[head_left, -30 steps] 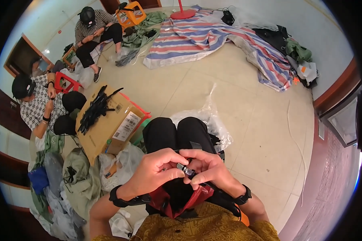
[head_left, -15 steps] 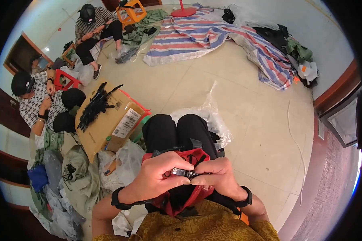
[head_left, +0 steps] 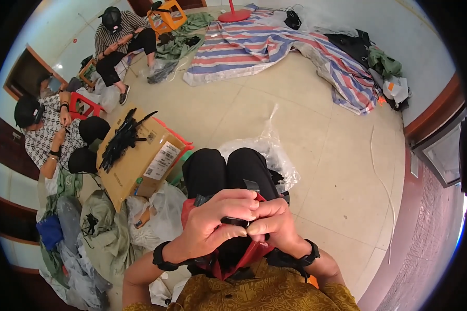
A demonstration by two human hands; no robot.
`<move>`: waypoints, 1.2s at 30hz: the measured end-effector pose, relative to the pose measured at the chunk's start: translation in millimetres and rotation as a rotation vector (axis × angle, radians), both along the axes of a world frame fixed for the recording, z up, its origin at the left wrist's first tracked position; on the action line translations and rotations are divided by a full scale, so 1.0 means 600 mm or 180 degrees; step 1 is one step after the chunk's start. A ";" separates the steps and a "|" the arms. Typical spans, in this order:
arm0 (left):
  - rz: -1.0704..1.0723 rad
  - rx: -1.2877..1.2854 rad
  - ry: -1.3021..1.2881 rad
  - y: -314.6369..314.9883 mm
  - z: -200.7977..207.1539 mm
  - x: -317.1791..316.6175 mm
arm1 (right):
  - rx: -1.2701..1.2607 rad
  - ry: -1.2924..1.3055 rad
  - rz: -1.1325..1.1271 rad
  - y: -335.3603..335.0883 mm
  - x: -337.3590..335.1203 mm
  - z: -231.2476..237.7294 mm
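A small glossy black piece [head_left: 234, 222] with a rounded end sits between both my hands, above my lap; its exact kind I cannot make out. My left hand [head_left: 210, 223] pinches it between thumb and curled fingers. From the other side, my right hand [head_left: 275, 224] closes on its right end, with the fingertips of both hands touching. Whatever lies under the fingers there is hidden. Below the hands, a red bag or cloth [head_left: 257, 253] rests on my lap, with dark items partly covered by my hands.
A cardboard box [head_left: 120, 179] at the left carries a pile of black strips or cables [head_left: 122, 140]. Clear plastic bags [head_left: 163, 212] and green cloth sacks [head_left: 104, 220] lie beside it. Two people sit at the far left. A striped tarp [head_left: 238, 52] covers the far floor.
My fingers have drawn closer together and curled more over the black piece. Its shiny face has turned, and it now looks darker. The right hand has shifted slightly left.
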State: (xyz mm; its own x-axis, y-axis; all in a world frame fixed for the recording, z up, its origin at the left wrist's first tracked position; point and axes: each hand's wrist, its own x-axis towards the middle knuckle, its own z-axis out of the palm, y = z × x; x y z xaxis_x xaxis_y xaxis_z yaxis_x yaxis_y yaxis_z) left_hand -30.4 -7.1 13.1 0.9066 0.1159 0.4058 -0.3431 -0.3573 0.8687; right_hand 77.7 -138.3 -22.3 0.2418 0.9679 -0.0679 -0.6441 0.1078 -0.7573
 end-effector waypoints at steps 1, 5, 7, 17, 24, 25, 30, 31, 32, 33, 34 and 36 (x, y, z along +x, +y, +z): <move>0.0029 0.0063 0.0024 0.000 0.003 -0.001 | -0.0024 -0.0285 -0.0035 0.000 0.001 0.003; -0.0007 0.0355 -0.0013 0.008 0.010 -0.009 | 0.0459 -0.1178 -0.0504 0.012 0.005 -0.013; 0.0501 0.0461 0.0119 0.014 0.014 -0.013 | 0.0759 -0.3137 -0.1508 0.018 0.023 -0.026; 0.0930 0.2736 -0.0259 -0.008 -0.004 -0.001 | 0.1106 -0.4107 -0.1891 0.016 0.006 0.033; 0.0926 0.2927 -0.0415 -0.015 -0.001 0.010 | 0.0694 -0.3365 -0.1656 0.000 0.022 0.013; 0.0895 0.2998 -0.0533 -0.015 0.003 0.013 | 0.0688 -0.3364 -0.1647 -0.003 0.023 0.011; 0.0661 0.2853 -0.0131 -0.009 -0.025 0.002 | 0.0146 -0.3067 -0.1529 -0.004 0.024 0.008; 0.0667 0.3028 0.0034 -0.010 -0.023 0.000 | 0.0122 -0.3056 -0.1528 -0.003 0.027 0.008; 0.0718 0.3106 -0.0070 -0.010 -0.021 0.003 | 0.0314 -0.3580 -0.1393 -0.001 0.032 0.009; 0.0708 0.3101 -0.0056 -0.011 -0.022 0.001 | 0.0525 -0.4097 -0.1242 0.003 0.036 0.010; 0.0673 0.3117 -0.0148 -0.011 -0.024 -0.001 | 0.0581 -0.4202 -0.1115 0.004 0.038 0.013; 0.0627 0.3119 -0.0229 -0.010 -0.024 0.000 | 0.0656 -0.4238 -0.0928 0.007 0.045 0.019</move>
